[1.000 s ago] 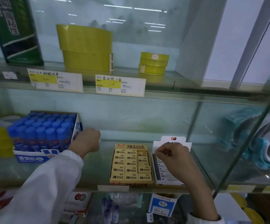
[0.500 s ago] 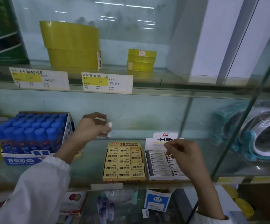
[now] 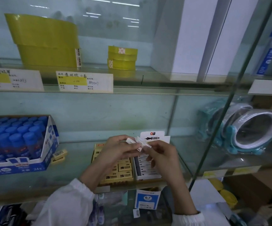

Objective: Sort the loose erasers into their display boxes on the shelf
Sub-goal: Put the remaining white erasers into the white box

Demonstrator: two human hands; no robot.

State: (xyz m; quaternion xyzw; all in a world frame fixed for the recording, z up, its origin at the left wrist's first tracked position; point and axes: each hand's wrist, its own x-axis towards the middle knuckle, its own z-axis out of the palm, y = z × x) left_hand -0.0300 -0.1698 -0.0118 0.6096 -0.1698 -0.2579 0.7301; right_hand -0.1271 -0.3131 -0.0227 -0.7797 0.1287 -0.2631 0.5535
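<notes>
Brought together since earlier, left hand (image 3: 115,152) and right hand (image 3: 163,155) are pinched on small white wrapped erasers (image 3: 130,141) over the white cardboard display box (image 3: 153,135); 2 yellow erasers (image 3: 59,155) lie at 9 o'clock.

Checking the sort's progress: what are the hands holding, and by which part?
The left hand and right hand pinch small white erasers by their lower edges; how many is unclear.

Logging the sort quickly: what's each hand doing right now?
Left hand: pinching a white eraser.
Right hand: pinching a second white eraser.
</notes>
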